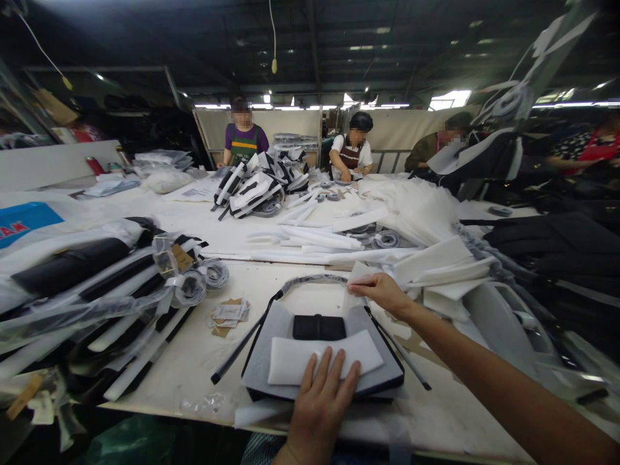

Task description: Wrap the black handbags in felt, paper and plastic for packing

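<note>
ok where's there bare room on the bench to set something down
Bare tabletop shows just nearside of the small packets, between the left pile and black strap. Crowded: the right side, with white sheets and black material.

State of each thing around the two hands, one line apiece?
Left hand: spread flat on foam strip.
Right hand: pinching thin white sheet.
Foam strip: lying flat.
Black bag: lying flat, top largely covered.
Handle: arched, wrapped along its top.
Small pouch: looks closed, strap across.
Coils: wound up, banded.
</note>
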A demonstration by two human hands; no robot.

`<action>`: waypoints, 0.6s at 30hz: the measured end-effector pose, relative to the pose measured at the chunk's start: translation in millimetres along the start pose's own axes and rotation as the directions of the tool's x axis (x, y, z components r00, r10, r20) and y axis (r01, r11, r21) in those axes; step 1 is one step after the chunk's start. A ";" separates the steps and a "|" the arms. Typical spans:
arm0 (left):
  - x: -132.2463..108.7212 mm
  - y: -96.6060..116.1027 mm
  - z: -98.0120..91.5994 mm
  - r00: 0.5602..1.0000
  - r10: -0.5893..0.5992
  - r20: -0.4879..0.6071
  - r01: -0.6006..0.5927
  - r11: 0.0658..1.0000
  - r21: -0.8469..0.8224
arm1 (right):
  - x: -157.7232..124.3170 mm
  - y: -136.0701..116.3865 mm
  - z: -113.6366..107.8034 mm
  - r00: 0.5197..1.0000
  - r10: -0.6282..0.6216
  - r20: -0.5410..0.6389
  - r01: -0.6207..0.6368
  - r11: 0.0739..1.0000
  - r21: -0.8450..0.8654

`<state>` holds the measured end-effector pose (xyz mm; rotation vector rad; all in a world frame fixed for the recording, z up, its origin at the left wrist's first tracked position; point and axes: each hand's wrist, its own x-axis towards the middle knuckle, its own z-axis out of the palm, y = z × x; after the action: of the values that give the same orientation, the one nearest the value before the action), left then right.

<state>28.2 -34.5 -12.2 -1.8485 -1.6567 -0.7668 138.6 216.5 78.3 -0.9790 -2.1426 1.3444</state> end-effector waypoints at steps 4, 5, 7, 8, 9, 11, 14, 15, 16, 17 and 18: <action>3.6 -1.2 -1.0 0.999 0.018 0.037 -0.019 1.000 0.021 | -22.3 -19.1 -1.4 0.996 -0.072 -0.045 0.072 0.997 -0.004; 4.8 -1.5 -1.2 0.999 0.020 0.044 -0.022 0.999 0.027 | -31.4 -24.7 -2.0 0.995 -0.085 -0.045 0.085 0.996 -0.009; 7.0 -2.1 -1.3 0.999 0.012 0.050 -0.014 0.999 0.031 | -52.5 -33.7 -3.2 0.991 -0.132 -0.025 0.131 0.990 -0.052; 8.0 -2.4 -1.0 0.999 0.008 0.054 -0.009 1.000 0.029 | -63.7 -35.9 -3.6 0.986 -0.169 -0.007 0.167 0.981 -0.094; 8.8 -2.7 -0.7 0.998 0.003 0.059 -0.005 1.000 0.027 | -74.8 -36.1 -3.7 0.977 -0.210 0.017 0.210 0.966 -0.147; 10.1 -3.4 0.1 0.996 0.003 0.086 -0.005 1.000 0.024 | -94.9 -30.3 -2.2 0.951 -0.299 0.083 0.310 0.915 -0.259; 12.0 -4.4 0.1 0.991 0.010 0.136 -0.014 1.000 0.022 | -117.0 -10.9 4.3 0.902 -0.389 0.188 0.432 0.823 -0.369; 12.8 -4.7 -0.4 0.989 0.013 0.144 -0.016 1.000 0.022 | -122.3 -3.8 7.3 0.883 -0.412 0.224 0.469 0.791 -0.393; 13.7 -4.8 -1.0 0.990 0.014 0.142 -0.017 1.000 0.022 | -126.9 2.8 10.4 0.865 -0.432 0.254 0.501 0.759 -0.415; 14.7 -4.9 -1.8 0.991 0.014 0.137 -0.016 1.000 0.020 | -131.1 8.6 13.4 0.851 -0.446 0.277 0.525 0.730 -0.438; 15.6 -5.1 -2.8 0.991 0.017 0.133 -0.019 1.000 0.015 | -134.9 13.3 16.4 0.838 -0.460 0.293 0.545 0.701 -0.460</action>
<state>24.3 -25.2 1.0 -1.9375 -1.7200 -0.6336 221.2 109.1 60.9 -0.3793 -2.7100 0.5777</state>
